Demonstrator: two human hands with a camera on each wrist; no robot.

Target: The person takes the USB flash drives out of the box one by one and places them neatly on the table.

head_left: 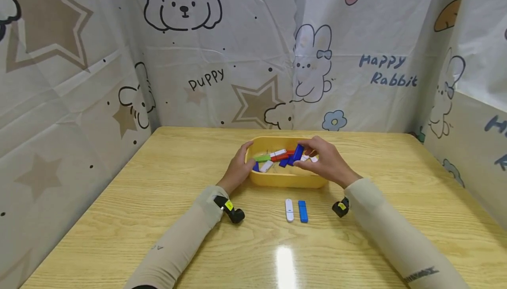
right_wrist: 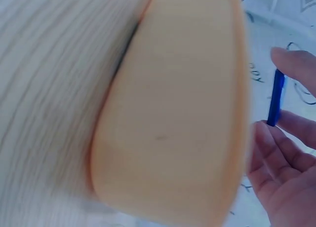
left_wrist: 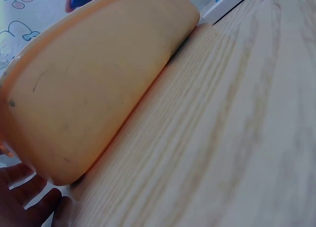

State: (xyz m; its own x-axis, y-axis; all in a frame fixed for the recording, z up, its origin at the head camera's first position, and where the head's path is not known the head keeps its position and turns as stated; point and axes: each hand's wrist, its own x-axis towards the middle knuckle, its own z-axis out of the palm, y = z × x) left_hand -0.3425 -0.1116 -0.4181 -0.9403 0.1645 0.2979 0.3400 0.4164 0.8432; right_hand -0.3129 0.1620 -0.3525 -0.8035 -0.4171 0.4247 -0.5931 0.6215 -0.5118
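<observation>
My right hand (head_left: 328, 160) pinches a dark blue USB flash drive (head_left: 298, 153) between thumb and fingers, over the right part of a yellow plastic bin (head_left: 288, 181). In the right wrist view that blue drive (right_wrist: 277, 97) appears edge-on, beyond the bin's rim. My left hand (head_left: 239, 166) grips the left end of the bin, thumb over the rim and fingers outside. Inside the bin lie several flash drives in white, red, blue and green, among them a green one (head_left: 262, 159) and a white one (head_left: 266, 166). My right hand hides some of them.
In front of the bin, a white flash drive (head_left: 289, 210) and a lighter blue one (head_left: 303, 211) lie side by side on the wooden table (head_left: 190, 157). A printed cloth (head_left: 253, 51) hangs behind the table and along both sides.
</observation>
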